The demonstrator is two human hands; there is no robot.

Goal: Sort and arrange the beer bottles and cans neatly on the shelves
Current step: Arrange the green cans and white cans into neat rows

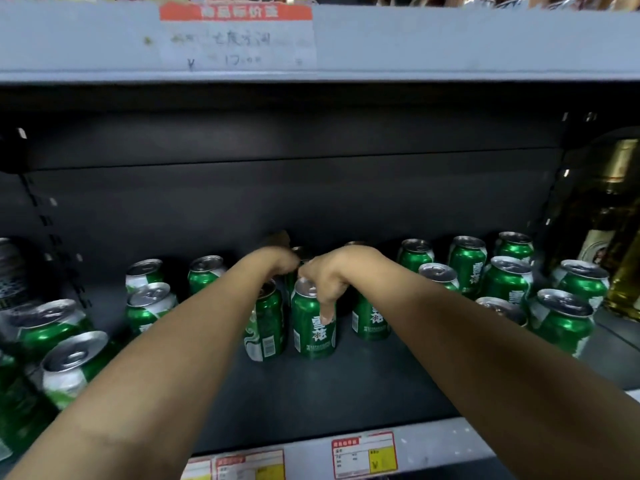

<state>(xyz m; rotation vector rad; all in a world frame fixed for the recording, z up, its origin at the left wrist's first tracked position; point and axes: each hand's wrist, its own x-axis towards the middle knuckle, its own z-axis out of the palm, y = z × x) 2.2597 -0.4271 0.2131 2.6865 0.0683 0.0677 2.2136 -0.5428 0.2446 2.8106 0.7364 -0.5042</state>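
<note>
Cans of green beer stand scattered on a dark shelf (311, 403), seen from the head cam. Both bare forearms reach in from the bottom corners and meet at the middle of the shelf.

Right hand (329, 278) comes down over the middle can (313, 323): fingers curled over its top rim, one fingertip pressed on the front of the can w/ the label, so it grips that can. Can stands upright, label facing out.

Left hand (277, 263) sits just left of the right one, nearly touching it, knuckles bent down behind the left-centre can (265, 327). Its fingers are hidden behind the wrist (can't tell if they hold anything).

Another upright can (370, 320) stands just right of the gripped one, partly behind the right forearm.

Left group of cans (149, 306) is loose, approx. two rows, nearest ones at the left edge blurred. Right group of cans (505, 278) is denser, several rows deep, tops showing pull tabs.

Far right: glass bottles (613, 216) w/ gold foil necks, beside the right cans.

Price tags (363, 453) on the shelf front edge; a handwritten label (237, 36) on the upper shelf edge, text blurred.
</note>
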